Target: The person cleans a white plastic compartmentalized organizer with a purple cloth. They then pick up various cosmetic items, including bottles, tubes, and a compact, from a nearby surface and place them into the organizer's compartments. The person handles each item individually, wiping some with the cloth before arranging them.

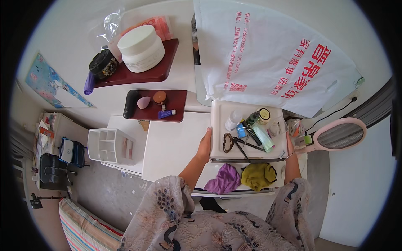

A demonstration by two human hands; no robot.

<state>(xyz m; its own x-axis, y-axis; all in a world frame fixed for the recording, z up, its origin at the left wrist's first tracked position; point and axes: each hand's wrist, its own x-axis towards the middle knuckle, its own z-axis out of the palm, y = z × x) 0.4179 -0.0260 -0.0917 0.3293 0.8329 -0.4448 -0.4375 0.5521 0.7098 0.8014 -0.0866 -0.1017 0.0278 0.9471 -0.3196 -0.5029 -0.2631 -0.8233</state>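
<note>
A white box with a tray-like top (217, 144) stands on the white dresser, held between my two hands. My left hand (204, 144) presses along its left side, thumb upward. At its right side is my right hand (291, 147), its fingers partly hidden. On the tray lie scissors (238, 145), a pale green tube (263, 138), a white bottle (233, 120), a blue packet (241, 130) and a jar with a gold-rimmed lid (264, 115). In front of the box rest a purple cloth (224, 179) and an olive cloth (258, 175).
A pink hand mirror or swatter-like paddle (340, 134) is at the right. Left are a dark red shelf (178, 106) with small cosmetics, a higher shelf (167, 62) with a white jar (141, 48), and a white drawer organizer (109, 144). A large printed plastic sheet (268, 50) covers the back.
</note>
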